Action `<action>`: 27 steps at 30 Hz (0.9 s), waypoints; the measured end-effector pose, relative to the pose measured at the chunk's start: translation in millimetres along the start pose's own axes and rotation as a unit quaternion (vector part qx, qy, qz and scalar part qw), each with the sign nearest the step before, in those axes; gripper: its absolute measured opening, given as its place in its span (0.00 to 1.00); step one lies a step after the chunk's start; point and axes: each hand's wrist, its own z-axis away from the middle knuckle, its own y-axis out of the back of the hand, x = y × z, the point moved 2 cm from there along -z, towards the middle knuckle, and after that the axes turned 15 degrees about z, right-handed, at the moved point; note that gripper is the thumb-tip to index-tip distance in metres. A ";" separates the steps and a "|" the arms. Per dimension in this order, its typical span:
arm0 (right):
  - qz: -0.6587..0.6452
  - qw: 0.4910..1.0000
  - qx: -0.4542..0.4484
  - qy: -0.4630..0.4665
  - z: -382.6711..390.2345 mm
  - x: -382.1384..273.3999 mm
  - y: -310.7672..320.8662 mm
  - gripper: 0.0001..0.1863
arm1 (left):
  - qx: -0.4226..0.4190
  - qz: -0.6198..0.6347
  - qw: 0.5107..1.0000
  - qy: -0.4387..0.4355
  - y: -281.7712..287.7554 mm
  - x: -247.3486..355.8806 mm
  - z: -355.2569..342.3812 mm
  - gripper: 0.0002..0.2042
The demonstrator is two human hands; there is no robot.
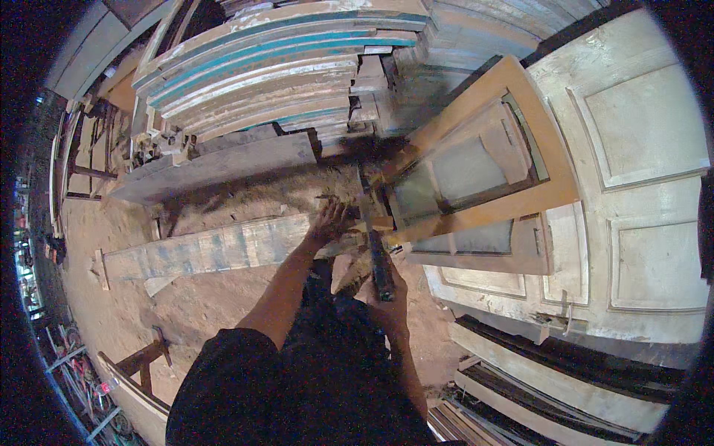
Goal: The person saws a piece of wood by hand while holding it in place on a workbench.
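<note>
My right hand (390, 299) is wrapped around the thick dark end of a long, narrow tool (381, 267). The tool points away from me, and its thinner far part crosses a short wood piece; its exact kind is unclear. Just left of it, my left hand (330, 221) rests palm down, fingers spread, by the right end of a long, worn plank (216, 249). The short wood piece (381, 222) lies between the left hand and the tool. Shadow hides the contact between the tool and the wood.
A wooden frame with panels (559, 160) leans close on the right, before large pale panelled doors (654, 111). Stacked boards (260, 82) rise ahead beyond a grey board (223, 167). More boards (550, 372) lie at lower right. A low wooden frame (141, 372) stands at lower left on sandy ground.
</note>
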 end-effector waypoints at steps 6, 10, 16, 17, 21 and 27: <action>-0.006 0.999 -0.032 -0.007 3.5 18.4 -0.7 0.31 | -0.012 0.091 0.993 0.069 -3.1 10.8 7.5 0.45; -0.035 0.999 -0.030 0.008 5.6 15.0 -8.4 0.31 | 0.048 0.122 0.990 0.058 11.4 -23.7 17.5 0.45; 0.012 0.998 -0.021 -0.052 5.1 -30.1 3.5 0.31 | -0.070 0.019 0.996 0.043 19.0 -9.8 15.0 0.46; -0.001 0.998 -0.018 -0.068 2.7 -35.6 8.4 0.31 | -0.068 0.076 0.992 0.071 18.9 -0.9 9.1 0.45; 0.030 0.996 -0.047 -0.064 -0.8 -31.9 11.8 0.32 | -0.043 0.152 0.977 0.144 19.5 -5.8 5.4 0.46; 0.030 0.994 -0.035 -0.099 0.3 -60.0 20.2 0.35 | -0.029 0.138 0.977 0.160 31.7 20.7 -6.6 0.49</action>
